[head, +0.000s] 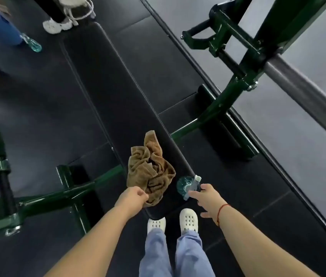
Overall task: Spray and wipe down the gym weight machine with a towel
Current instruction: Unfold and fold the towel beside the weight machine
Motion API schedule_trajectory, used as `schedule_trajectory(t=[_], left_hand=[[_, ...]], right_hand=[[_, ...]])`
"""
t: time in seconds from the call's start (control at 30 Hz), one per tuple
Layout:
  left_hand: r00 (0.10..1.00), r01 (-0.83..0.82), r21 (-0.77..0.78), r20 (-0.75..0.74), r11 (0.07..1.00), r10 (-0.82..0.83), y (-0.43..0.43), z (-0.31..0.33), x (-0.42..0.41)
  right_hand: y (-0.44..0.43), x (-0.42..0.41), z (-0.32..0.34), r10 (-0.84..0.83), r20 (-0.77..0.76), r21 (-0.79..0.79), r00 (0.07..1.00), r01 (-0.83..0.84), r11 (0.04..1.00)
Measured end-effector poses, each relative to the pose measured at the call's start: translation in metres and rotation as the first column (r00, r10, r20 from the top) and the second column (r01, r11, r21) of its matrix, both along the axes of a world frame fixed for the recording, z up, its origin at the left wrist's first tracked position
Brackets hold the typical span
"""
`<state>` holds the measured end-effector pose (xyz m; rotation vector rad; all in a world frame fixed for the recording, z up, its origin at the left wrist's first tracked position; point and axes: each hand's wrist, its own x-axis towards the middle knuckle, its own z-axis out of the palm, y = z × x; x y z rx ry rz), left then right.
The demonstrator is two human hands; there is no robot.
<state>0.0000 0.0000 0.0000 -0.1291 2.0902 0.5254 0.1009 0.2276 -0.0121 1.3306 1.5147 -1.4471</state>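
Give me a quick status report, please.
Left hand pinching towel on bench pad. Right hand open, touching bottle. Nothing blocking.

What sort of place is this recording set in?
Most likely a gym: a long black padded bench on a dark green steel frame, a thick grey bar beside it, and dark floor tiles.

Open passage runs along the bench pad (118, 92) from centre to upper left. The towel (150, 172) and bottle (186, 186) occupy its lower end. Green frame bars (226, 96) flank it at right and lower left.
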Motion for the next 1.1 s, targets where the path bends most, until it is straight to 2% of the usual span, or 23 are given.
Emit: schedule_trajectory(t=[0.1,0.3,0.43,0.47,0.53,0.6,0.63,0.73,0.8,0.87,0.9,0.97,1.03,1.1], left_hand=[[0.984,0.173,-0.098,-0.021,0.98,-0.176,-0.003,-0.028,-0.02],[0.948,0.306,-0.157,0.143,0.939,-0.285,0.016,-0.071,-0.044],[0.972,0.172,-0.202,0.193,0.964,-0.133,0.024,-0.1,-0.041],[0.985,0.098,-0.21,0.163,0.973,-0.064,0.022,-0.103,-0.039],[0.984,-0.171,-0.176,0.029,0.97,0.178,0.018,-0.101,-0.037],[0.906,-0.423,-0.107,-0.065,0.9,0.418,0.015,-0.089,-0.04],[0.843,-0.538,-0.062,-0.06,0.841,0.535,0.011,-0.082,-0.041],[0.586,-0.809,0.064,0.157,0.584,0.795,0.001,-0.055,-0.039],[0.414,-0.91,0.097,0.289,0.404,0.863,-0.004,-0.041,-0.034],[0.31,-0.95,0.091,0.354,0.297,0.882,-0.007,-0.019,-0.028],[0.286,-0.958,0.085,0.403,0.275,0.87,-0.008,-0.01,-0.023],[0.3,-0.948,0.07,0.522,0.311,0.798,-0.011,0.014,-0.012],[0.407,-0.891,0.1,0.605,0.442,0.684,-0.018,0.037,0.0],[0.503,-0.82,0.155,0.654,0.551,0.565,-0.032,0.056,0.012]], right_hand=[[-0.011,-0.004,-0.013,0.018,-0.007,0.036,1.0,-0.018,0.999],[-0.033,-0.004,-0.042,-0.064,-0.094,0.129,0.993,0.076,0.989],[-0.037,-0.001,-0.052,-0.103,-0.13,0.146,0.986,0.122,0.982],[-0.038,0.001,-0.052,-0.093,-0.129,0.146,0.987,0.112,0.983],[-0.037,0.004,-0.05,-0.054,-0.132,0.145,0.99,0.073,0.987],[-0.036,0.008,-0.042,-0.015,-0.13,0.16,0.991,0.036,0.986],[-0.037,0.012,-0.036,0.012,-0.122,0.172,0.992,0.009,0.985],[-0.046,0.02,-0.017,0.026,-0.041,0.184,0.999,-0.018,0.983],[-0.056,0.026,-0.014,-0.037,0.029,0.167,0.999,0.032,0.986],[-0.069,0.026,-0.006,-0.149,0.068,0.092,0.987,0.142,0.986],[-0.075,0.025,-0.003,-0.236,0.095,0.014,0.967,0.235,0.972],[-0.087,0.021,0.012,-0.409,0.161,-0.188,0.898,0.435,0.881],[-0.098,0.013,0.028,-0.553,0.196,-0.373,0.81,0.583,0.721],[-0.11,0.003,0.047,-0.671,0.147,-0.534,0.727,0.629,0.565]])
